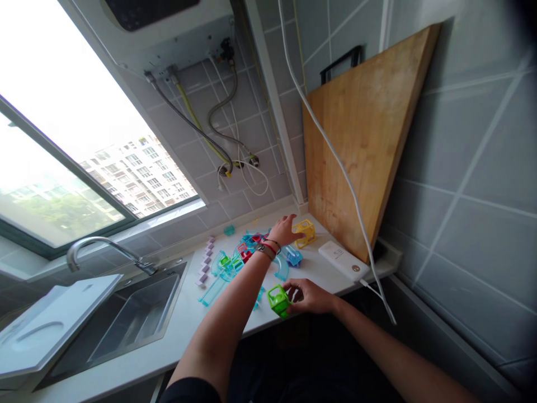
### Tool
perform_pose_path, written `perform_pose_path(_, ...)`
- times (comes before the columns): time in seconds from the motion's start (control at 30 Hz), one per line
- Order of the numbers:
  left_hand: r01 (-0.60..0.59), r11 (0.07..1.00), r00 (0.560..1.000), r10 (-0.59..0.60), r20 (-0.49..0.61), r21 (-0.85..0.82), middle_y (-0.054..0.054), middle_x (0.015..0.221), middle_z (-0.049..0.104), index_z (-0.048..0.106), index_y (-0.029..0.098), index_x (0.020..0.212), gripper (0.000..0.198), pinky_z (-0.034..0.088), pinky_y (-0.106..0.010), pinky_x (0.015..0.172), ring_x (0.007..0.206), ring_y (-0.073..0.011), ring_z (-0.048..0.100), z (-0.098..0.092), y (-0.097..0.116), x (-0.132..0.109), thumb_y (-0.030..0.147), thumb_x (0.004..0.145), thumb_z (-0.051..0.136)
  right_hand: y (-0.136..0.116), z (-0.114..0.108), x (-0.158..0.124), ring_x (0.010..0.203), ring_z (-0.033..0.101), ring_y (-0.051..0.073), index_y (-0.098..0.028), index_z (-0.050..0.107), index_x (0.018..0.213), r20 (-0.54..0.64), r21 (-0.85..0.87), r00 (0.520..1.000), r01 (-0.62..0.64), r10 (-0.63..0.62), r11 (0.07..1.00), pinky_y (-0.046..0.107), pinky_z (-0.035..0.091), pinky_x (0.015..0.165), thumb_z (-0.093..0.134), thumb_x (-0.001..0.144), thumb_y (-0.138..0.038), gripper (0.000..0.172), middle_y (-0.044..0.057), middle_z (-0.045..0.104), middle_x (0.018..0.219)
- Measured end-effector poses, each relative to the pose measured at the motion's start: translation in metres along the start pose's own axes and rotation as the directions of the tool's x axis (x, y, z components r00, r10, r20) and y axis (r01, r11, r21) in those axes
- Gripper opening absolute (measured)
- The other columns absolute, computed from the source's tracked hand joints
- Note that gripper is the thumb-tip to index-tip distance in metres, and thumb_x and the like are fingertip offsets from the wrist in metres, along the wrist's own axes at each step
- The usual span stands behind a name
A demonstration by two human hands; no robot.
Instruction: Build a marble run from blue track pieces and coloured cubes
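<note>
Near the front edge of the counter, my right hand (pixel 309 295) grips a bright green open-sided toy cube (pixel 278 300) between thumb and fingers. My left hand (pixel 284 230) reaches across the loose pieces with its fingers apart, beside a yellow open-sided cube (pixel 305 233). Its thumb overlaps the yellow cube; whether they touch I cannot tell. Below the left hand lie a blue piece (pixel 292 256) and a curved clear-blue track piece (pixel 282 268). Left of my forearm are red pieces (pixel 243 252) and a small green piece (pixel 225 261) among translucent blue track parts.
Several small lilac blocks (pixel 205 261) stand in a row beside the sink (pixel 168 319). A white power bank (pixel 342 261) with a cable lies at the right, by a wooden cutting board (pixel 352 140) leaning on the wall. A faucet (pixel 113 242) arches over the sink.
</note>
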State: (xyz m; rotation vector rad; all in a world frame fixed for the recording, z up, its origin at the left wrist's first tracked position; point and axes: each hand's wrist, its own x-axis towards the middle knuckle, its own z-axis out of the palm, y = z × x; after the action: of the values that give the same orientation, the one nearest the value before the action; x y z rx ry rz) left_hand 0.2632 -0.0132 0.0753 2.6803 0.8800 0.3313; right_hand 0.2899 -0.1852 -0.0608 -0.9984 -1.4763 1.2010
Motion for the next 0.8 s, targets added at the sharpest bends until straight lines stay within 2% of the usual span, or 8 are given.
perform_pose_path(0.1,0.056,0.998,0.997,-0.055,0.047,-0.018,-0.023,0.132,0.063,0.054,0.012,0.137,0.089,0.047,-0.046,0.101,0.120,-0.0385,0.062,0.025,0.001,0.034,0.034,0.059,0.092,-0.001,0.000,0.000,0.086,0.067,0.020,-0.019,0.069,0.118,-0.019,-0.011,1.000,-0.012,0.012,1.000,0.031,0.056,0.074,0.091,0.063,-0.045,0.064,0.006,0.071,0.106)
perform_pose_path(0.23,0.113,0.988,0.993,-0.108,0.055,-0.109,-0.016,0.112,0.074,0.067,0.017,0.115,0.065,0.052,-0.041,0.094,0.107,-0.0339,0.068,0.040,0.000,0.050,0.025,0.055,0.092,-0.005,-0.001,-0.001,0.081,0.065,0.017,-0.021,0.071,0.116,-0.001,-0.011,1.000,-0.020,0.020,1.000,0.029,0.054,0.072,0.092,0.061,-0.042,0.062,0.005,0.072,0.108)
perform_pose_path(0.43,0.090,0.911,0.984,-0.143,-0.104,-0.403,-0.013,0.112,0.073,0.064,0.017,0.112,0.053,0.053,-0.041,0.094,0.106,-0.0292,0.068,0.007,-0.004,0.030,0.036,0.068,0.086,-0.007,-0.005,-0.001,0.079,0.064,0.017,-0.020,0.069,0.117,0.019,0.058,1.000,-0.022,0.021,0.998,0.031,0.055,0.074,0.091,0.063,-0.045,0.063,0.004,0.070,0.099)
perform_pose_path(0.5,0.075,0.852,0.972,-0.178,-0.153,-0.518,-0.012,0.112,0.072,0.058,0.017,0.117,0.054,0.057,-0.040,0.087,0.099,-0.0253,0.071,-0.011,-0.004,0.003,0.046,0.077,0.079,-0.006,-0.005,-0.002,0.079,0.064,0.018,-0.020,0.070,0.117,0.006,0.069,1.000,-0.009,0.009,0.998,0.032,0.055,0.074,0.091,0.063,-0.047,0.063,0.004,0.070,0.098)
perform_pose_path(0.6,0.040,0.697,0.954,-0.239,-0.179,-0.716,-0.012,0.111,0.073,0.052,0.018,0.123,0.056,0.061,-0.036,0.078,0.092,-0.0217,0.074,-0.031,-0.007,-0.062,0.059,0.087,0.065,-0.009,-0.001,-0.006,0.083,0.065,0.020,-0.021,0.072,0.115,-0.023,0.060,1.000,0.020,-0.019,0.998,0.035,0.055,0.077,0.090,0.063,-0.049,0.062,0.005,0.071,0.100)
perform_pose_path(0.67,0.037,0.317,0.941,-0.331,-0.075,-0.948,-0.012,0.117,0.071,0.052,0.020,0.126,0.058,0.062,-0.035,0.078,0.097,-0.0228,0.074,-0.032,-0.009,-0.118,0.054,0.083,0.072,-0.016,0.003,-0.013,0.089,0.066,0.023,-0.021,0.073,0.114,-0.001,0.075,0.999,0.040,-0.040,0.996,0.037,0.054,0.082,0.090,0.064,-0.050,0.060,0.005,0.072,0.099)
perform_pose_path(0.7,0.043,0.197,0.925,-0.379,-0.036,-0.979,-0.011,0.120,0.069,0.052,0.021,0.128,0.059,0.063,-0.034,0.076,0.097,-0.0226,0.074,-0.029,-0.009,-0.146,0.051,0.082,0.075,-0.020,0.004,-0.018,0.092,0.066,0.024,-0.022,0.073,0.114,0.020,0.096,0.999,0.048,-0.050,0.994,0.038,0.054,0.085,0.089,0.066,-0.050,0.058,0.006,0.072,0.100)
perform_pose_path(0.8,0.071,0.034,0.837,-0.546,0.041,-0.997,-0.010,0.116,0.071,0.055,0.021,0.128,0.058,0.062,-0.027,0.064,0.091,-0.0218,0.074,-0.011,-0.005,-0.219,0.046,0.081,0.078,-0.039,0.006,-0.035,0.101,0.068,0.028,-0.023,0.072,0.115,0.106,0.176,0.993,0.033,-0.053,0.984,0.041,0.053,0.091,0.085,0.069,-0.056,0.059,0.008,0.072,0.109)
